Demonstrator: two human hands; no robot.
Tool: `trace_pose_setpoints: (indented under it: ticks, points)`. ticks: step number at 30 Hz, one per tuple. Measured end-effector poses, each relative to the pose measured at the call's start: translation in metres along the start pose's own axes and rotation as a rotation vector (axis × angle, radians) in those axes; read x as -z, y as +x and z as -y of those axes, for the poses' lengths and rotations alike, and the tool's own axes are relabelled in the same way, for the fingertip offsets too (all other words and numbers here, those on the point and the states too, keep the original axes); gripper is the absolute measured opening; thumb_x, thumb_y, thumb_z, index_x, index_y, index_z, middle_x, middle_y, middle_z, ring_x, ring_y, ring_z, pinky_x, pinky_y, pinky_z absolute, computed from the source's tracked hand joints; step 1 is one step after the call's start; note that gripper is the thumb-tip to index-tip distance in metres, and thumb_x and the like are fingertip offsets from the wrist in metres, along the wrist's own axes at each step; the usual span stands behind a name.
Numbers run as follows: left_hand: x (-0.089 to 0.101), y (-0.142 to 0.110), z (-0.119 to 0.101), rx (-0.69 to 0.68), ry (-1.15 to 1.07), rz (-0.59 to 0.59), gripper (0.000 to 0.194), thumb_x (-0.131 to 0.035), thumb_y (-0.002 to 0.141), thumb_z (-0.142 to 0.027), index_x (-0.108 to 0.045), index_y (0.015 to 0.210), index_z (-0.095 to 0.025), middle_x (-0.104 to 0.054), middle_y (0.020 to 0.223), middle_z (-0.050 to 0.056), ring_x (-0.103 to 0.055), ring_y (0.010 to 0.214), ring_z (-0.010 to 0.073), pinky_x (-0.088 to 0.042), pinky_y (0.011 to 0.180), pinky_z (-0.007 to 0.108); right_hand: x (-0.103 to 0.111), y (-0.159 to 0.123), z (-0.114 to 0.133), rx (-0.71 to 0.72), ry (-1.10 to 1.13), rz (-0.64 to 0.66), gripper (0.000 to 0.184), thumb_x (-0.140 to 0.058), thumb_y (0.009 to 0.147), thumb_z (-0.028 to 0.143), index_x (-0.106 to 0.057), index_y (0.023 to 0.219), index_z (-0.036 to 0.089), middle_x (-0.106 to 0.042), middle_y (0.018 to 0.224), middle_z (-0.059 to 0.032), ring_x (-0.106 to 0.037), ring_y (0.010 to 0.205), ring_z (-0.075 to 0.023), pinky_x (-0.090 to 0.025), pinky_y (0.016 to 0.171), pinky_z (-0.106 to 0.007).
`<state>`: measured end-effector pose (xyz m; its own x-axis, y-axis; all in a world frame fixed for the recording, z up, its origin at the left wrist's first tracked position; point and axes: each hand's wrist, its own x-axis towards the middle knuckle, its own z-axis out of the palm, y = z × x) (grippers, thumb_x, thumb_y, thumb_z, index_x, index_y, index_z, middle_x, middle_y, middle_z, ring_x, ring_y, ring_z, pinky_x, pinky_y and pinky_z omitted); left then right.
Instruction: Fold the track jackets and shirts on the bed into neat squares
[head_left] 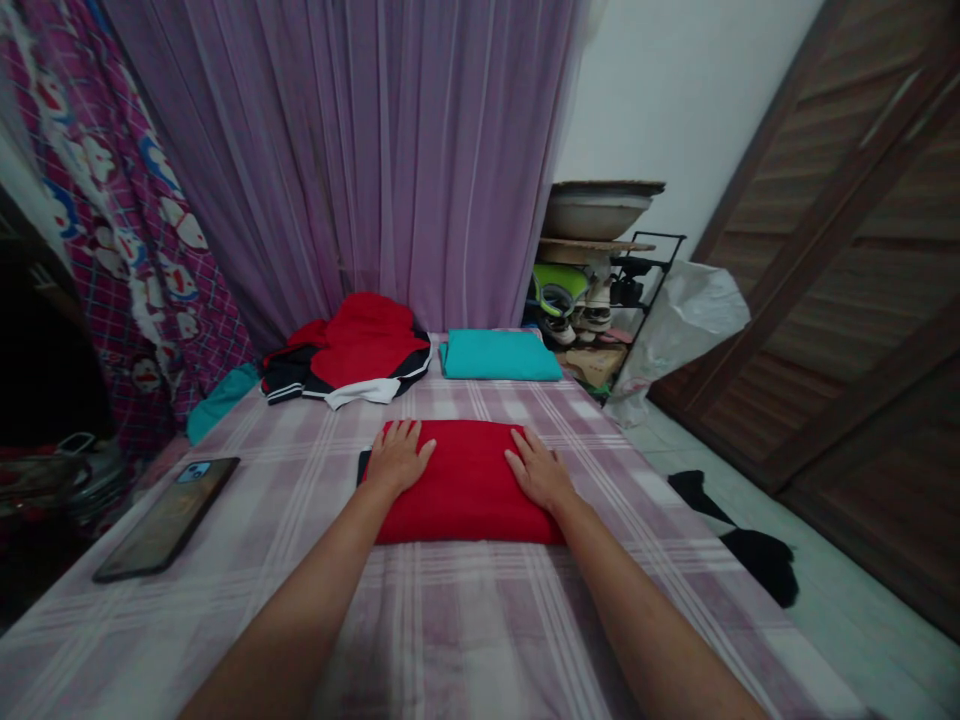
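A folded red garment lies as a flat rectangle on the plaid bedsheet, a dark edge showing at its left side. My left hand rests on its left part, fingers spread and pointing away. On its right part lies my right hand, also flat with fingers apart. Beyond them is a rumpled pile of red, navy and white clothing. To the right of that pile sits a folded turquoise cloth.
A phone lies face down at the left. Purple curtains hang behind the bed. Right of the bed stand a shoe rack and a white plastic bag. Black cloth lies on the tiled floor near the wooden wardrobe.
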<state>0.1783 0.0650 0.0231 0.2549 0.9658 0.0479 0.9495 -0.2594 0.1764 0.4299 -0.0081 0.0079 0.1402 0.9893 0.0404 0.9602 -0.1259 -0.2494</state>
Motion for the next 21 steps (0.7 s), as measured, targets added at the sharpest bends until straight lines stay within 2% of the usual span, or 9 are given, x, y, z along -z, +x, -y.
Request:
trace_pose_setpoints:
  ticks: [4,7,9,12,14,16,18,21]
  points:
    - [-0.010,-0.013,0.022,0.126,-0.038,-0.065,0.063,-0.031,0.098,-0.046,-0.036,0.151,-0.013,-0.031,0.161,0.016,-0.030,0.148,0.0296,-0.027,0.118,0.046,0.000,-0.015,-0.009,-0.090,0.024,-0.026,0.056,-0.024,0.102,0.037,-0.028,0.156,0.019,-0.037,0.158,-0.0106,-0.035,0.144,-0.0219,-0.025,0.117,-0.050]
    - [-0.016,-0.030,0.042,0.225,-0.091,-0.118,0.066,-0.031,0.097,-0.045,-0.036,0.149,-0.004,-0.037,0.156,0.022,-0.035,0.145,0.0288,-0.031,0.115,0.040,0.004,-0.024,-0.004,-0.190,-0.013,-0.128,0.059,-0.029,0.101,0.043,-0.037,0.151,0.014,-0.053,0.145,-0.0171,-0.050,0.132,-0.0278,-0.037,0.108,-0.046]
    - [-0.013,-0.038,0.053,0.280,-0.122,-0.114,0.068,-0.033,0.096,-0.050,-0.040,0.146,-0.004,-0.046,0.149,0.024,-0.044,0.139,0.0308,-0.038,0.110,0.042,0.010,-0.026,-0.004,-0.267,-0.019,-0.133,0.063,-0.034,0.098,0.051,-0.049,0.142,0.008,-0.062,0.131,-0.0226,-0.059,0.121,-0.0325,-0.043,0.099,-0.045]
    - [0.001,-0.042,0.064,0.349,-0.127,-0.033,0.071,-0.042,0.088,-0.064,-0.051,0.136,-0.011,-0.064,0.131,0.023,-0.061,0.121,0.0373,-0.048,0.096,0.049,0.023,-0.021,-0.012,-0.335,0.089,0.023,0.066,-0.039,0.094,0.061,-0.069,0.117,0.007,-0.069,0.115,-0.0254,-0.065,0.111,-0.0360,-0.047,0.090,-0.044]
    - [0.012,-0.037,0.067,0.366,-0.178,0.042,0.067,-0.051,0.081,-0.067,-0.060,0.122,-0.014,-0.070,0.120,0.022,-0.066,0.111,0.0392,-0.050,0.089,0.048,0.030,-0.016,-0.018,-0.332,0.224,0.143,0.060,-0.046,0.092,0.060,-0.074,0.103,0.008,-0.072,0.108,-0.0237,-0.068,0.103,-0.0346,-0.049,0.084,-0.040]
    - [0.019,-0.030,0.066,0.349,-0.272,0.080,0.058,-0.062,0.077,-0.059,-0.064,0.115,-0.016,-0.071,0.117,0.019,-0.067,0.108,0.0368,-0.051,0.087,0.043,0.035,-0.014,-0.021,-0.295,0.331,0.199,0.046,-0.053,0.091,0.051,-0.074,0.099,0.011,-0.075,0.105,-0.0185,-0.070,0.097,-0.0295,-0.050,0.079,-0.034]
    - [0.020,-0.025,0.062,0.339,-0.339,0.078,0.056,-0.067,0.075,-0.048,-0.060,0.121,-0.017,-0.070,0.122,0.017,-0.068,0.109,0.0326,-0.051,0.087,0.038,0.036,-0.015,-0.017,-0.260,0.376,0.193,0.034,-0.057,0.091,0.041,-0.073,0.103,0.014,-0.075,0.108,-0.0130,-0.070,0.097,-0.0246,-0.049,0.078,-0.029]
    - [0.014,-0.025,0.050,0.321,-0.395,-0.020,0.064,-0.064,0.076,-0.031,-0.047,0.137,-0.018,-0.067,0.129,0.014,-0.067,0.111,0.0267,-0.050,0.091,0.035,0.034,-0.023,0.000,-0.225,0.283,0.060,0.034,-0.058,0.090,0.034,-0.065,0.117,0.014,-0.071,0.116,-0.0131,-0.067,0.106,-0.0248,-0.047,0.082,-0.029]
